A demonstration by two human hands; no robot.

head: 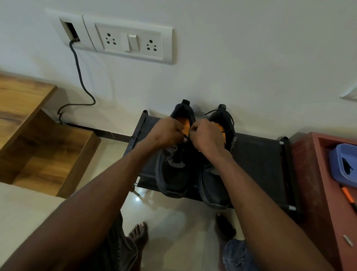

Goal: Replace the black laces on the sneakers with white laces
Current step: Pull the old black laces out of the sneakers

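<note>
Black sneakers, two of them, sit side by side on a low dark rack (263,161) against the white wall, toes pointing toward the person, orange lining showing inside the collars. Seen from the head camera, both bare arms reach forward over the left sneaker (173,173). The left hand (167,132) has its fingers curled in over the shoe's opening, and the right hand (207,135) is curled the same way just beside it, knuckles nearly touching; between them a bit of black lace (185,139) shows, pinched by the fingertips, though which hand holds which strand I cannot tell. The right sneaker (214,187) stands touching its mate, its own black lace looping loose over the heel end. No white lace is visible anywhere. On the wall above is a socket plate (127,39) with a cable (79,76) hanging down. A wooden step (11,105) lies to the left, a reddish cabinet (326,202) with a blue tray (346,163) to the right. Bare feet stand on the glossy tiled floor.
</note>
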